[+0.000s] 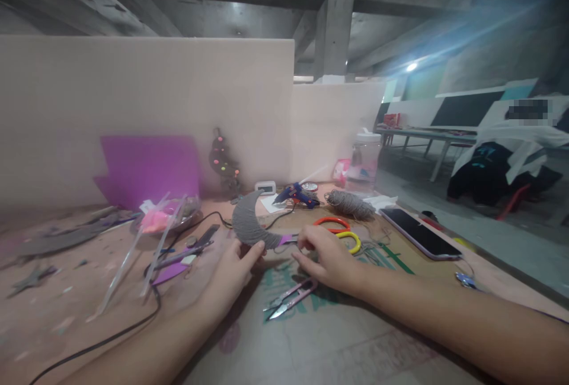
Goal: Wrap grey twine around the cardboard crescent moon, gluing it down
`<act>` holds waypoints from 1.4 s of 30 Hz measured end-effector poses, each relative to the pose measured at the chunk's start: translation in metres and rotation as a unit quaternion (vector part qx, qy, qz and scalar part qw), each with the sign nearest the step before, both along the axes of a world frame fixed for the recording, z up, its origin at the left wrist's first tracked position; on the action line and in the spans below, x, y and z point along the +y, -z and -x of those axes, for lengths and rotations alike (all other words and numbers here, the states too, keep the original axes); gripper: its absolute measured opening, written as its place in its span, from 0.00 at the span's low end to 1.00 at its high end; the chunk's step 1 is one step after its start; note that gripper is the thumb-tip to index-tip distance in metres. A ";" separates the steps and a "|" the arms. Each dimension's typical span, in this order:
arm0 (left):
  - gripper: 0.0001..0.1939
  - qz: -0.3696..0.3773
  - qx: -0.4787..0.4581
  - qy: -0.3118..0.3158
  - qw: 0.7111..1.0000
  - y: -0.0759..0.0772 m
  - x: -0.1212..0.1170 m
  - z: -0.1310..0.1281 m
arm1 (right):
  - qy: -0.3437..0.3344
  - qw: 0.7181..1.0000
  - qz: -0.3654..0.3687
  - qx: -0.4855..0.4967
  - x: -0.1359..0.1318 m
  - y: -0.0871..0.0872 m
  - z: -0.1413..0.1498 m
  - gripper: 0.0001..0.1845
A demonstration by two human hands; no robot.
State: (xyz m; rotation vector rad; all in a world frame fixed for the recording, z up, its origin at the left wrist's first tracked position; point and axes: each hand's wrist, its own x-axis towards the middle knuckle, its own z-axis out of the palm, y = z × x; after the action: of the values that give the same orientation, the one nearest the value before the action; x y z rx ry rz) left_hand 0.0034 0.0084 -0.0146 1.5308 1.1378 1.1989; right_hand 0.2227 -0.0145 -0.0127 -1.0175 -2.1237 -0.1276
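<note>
A crescent moon (247, 222) wrapped in grey yarn is tilted above the cardboard, its bare purple tip (287, 239) pointing right. My left hand (237, 266) grips its lower edge between thumb and fingers. Beside the purple tip, my right hand (326, 257) has its fingers curled; what they pinch is too small to make out. Just behind that hand lie scissors (351, 241) with an orange and a yellow handle loop, partly hidden by it. Below the right hand, pink thread snips (291, 301) rest on the cardboard. A ball of grey yarn (350, 203) lies farther back, with loose strands around it.
A blue glue gun (297, 195) and a small white clock (265, 187) stand at the back. A phone (420, 234) lies right. Left are clear sticks (153, 260), a bowl (189, 219), a black cable (128, 333) and grey cutouts (66, 236). A person (507, 148) sits far right.
</note>
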 end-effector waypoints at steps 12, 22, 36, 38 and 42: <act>0.24 -0.007 -0.020 -0.048 0.999 -0.005 -0.002 0.001 | 0.029 0.991 0.116 -0.056 0.016 0.004 -0.003 0.08; 0.22 -0.015 -0.045 -0.044 0.998 0.004 0.004 0.004 | -0.126 0.977 -0.074 -0.157 -0.002 -0.007 0.002 0.12; 0.20 0.021 -0.034 -0.037 0.999 -0.006 -0.004 -0.001 | 0.005 0.992 0.101 0.080 0.004 0.000 -0.007 0.07; 0.19 0.023 -0.035 -0.023 0.999 -0.006 -0.005 -0.001 | 0.021 0.990 0.111 0.089 0.007 0.001 -0.007 0.06; 0.18 0.026 -0.054 -0.005 0.998 -0.004 -0.005 -0.002 | 0.020 0.996 0.081 0.042 0.013 -0.004 -0.011 0.07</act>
State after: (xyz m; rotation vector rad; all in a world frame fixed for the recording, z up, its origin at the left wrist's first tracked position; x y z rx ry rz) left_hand 0.0057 0.0035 -0.0101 1.4064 1.0979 1.2348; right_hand 0.2338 -0.0020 -0.0085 -1.1400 -2.0629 0.0673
